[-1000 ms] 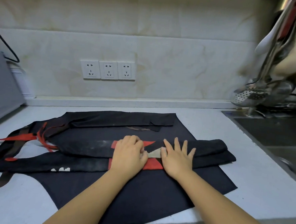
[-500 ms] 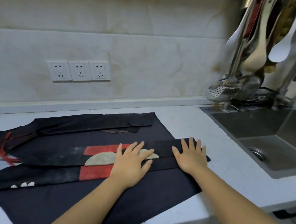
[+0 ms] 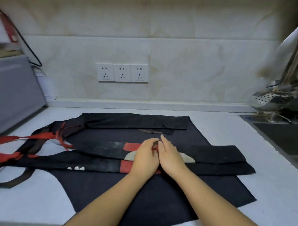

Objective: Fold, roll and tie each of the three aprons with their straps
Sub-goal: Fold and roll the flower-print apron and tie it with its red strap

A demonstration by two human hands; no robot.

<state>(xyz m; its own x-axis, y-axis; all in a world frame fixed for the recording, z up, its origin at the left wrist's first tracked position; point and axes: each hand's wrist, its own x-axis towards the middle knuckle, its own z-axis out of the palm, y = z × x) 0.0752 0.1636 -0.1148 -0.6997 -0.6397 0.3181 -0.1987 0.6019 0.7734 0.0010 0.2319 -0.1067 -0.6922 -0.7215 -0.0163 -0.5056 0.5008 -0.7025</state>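
Nearest the camera, two bare forearms reach forward from the bottom edge over a white countertop (image 3: 34, 202). Under them a large dark apron (image 3: 156, 200) lies spread flat, its near hem reaching the counter's front edge.

Across the middle of it lies a folded apron (image 3: 220, 157), a long dark band running left to right. It has a red patch (image 3: 129, 146) and a pale half-moon patch (image 3: 130, 156) near its centre. Both hands rest on that centre, side by side and touching. The left hand (image 3: 145, 159) has its fingertips curled in, pinching a small bunch of cloth at the band's far edge. The right hand (image 3: 170, 158) lies beside it with fingers fairly straight, their tips against the left fingers. Whether it grasps the cloth cannot be told.

To the left, red straps (image 3: 21, 138) and a brown strap (image 3: 7, 184) trail off the aprons across the counter toward the left edge.

Beyond the hands, a far folded band (image 3: 135, 120) of dark cloth lies along the big apron's far edge. Whether it is a separate apron cannot be told.

Further back, a white ledge (image 3: 145, 105) meets a pale tiled wall (image 3: 182, 62) carrying three white sockets (image 3: 122, 73) in a row. At far left stands a grey appliance (image 3: 11, 90). At right a steel sink (image 3: 286, 138) is set into the counter. Blurred metal utensils hang above it, among them a perforated skimmer (image 3: 269, 100).
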